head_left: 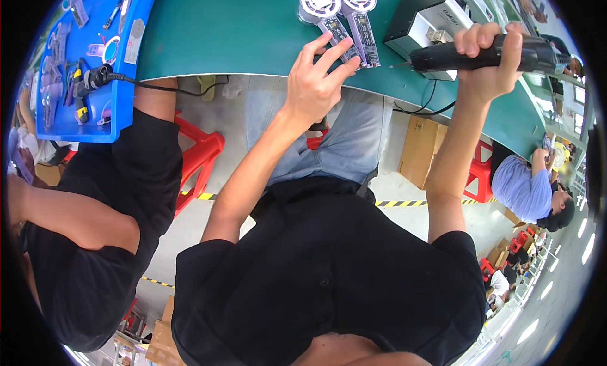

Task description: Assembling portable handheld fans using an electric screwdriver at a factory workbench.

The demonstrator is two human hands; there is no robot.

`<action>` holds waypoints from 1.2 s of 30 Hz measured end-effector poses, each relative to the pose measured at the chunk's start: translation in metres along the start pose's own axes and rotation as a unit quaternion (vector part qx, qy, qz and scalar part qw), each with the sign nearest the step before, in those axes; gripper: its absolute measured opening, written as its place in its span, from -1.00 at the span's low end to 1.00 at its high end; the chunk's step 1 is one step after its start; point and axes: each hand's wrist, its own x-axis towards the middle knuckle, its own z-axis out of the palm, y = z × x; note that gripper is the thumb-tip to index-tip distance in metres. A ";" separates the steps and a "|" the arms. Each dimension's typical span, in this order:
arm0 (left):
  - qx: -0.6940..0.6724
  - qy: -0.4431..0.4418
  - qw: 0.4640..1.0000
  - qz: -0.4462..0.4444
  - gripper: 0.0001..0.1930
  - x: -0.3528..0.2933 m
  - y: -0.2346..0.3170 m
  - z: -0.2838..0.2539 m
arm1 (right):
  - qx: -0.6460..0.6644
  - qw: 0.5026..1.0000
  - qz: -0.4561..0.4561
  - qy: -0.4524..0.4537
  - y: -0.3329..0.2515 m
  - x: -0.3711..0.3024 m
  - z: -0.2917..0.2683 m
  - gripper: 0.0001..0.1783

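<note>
Two purple handheld devices, each with a round ring-shaped head and a handle showing a circuit board, lie side by side on the green tabletop (221, 31). My left hand (314, 81) reaches over the handle of the left device (320, 4), fingers bent and apart, their tips holding it against the table. Just right of it lies the other device (361, 26), untouched. My right hand (487, 59) is wrapped round a black electric screwdriver (442, 57), held nearly level above the table. Its thin bit points left toward the handles, apart from them.
A blue bin (123, 103) with purple parts and tools stands at the left; a dark cable runs from it. Behind the screwdriver is a black-and-silver box (417, 24). A co-worker in black (95, 220) sits close on my left. A cardboard box (420, 151) stands below the table.
</note>
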 end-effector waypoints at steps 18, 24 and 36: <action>0.025 -0.006 1.000 0.004 -0.65 -0.003 -0.004 0.001 | -0.094 0.989 -0.041 -0.104 0.031 -0.027 0.037 -0.75; 0.022 -0.005 1.000 0.010 -0.66 -0.004 -0.005 0.003 | -0.081 0.988 -0.063 -0.117 0.035 -0.037 0.038 -0.75; 0.012 0.007 1.000 0.003 -0.71 -0.001 -0.001 0.004 | -0.002 0.997 -0.044 -0.065 0.027 -0.021 0.026 -0.78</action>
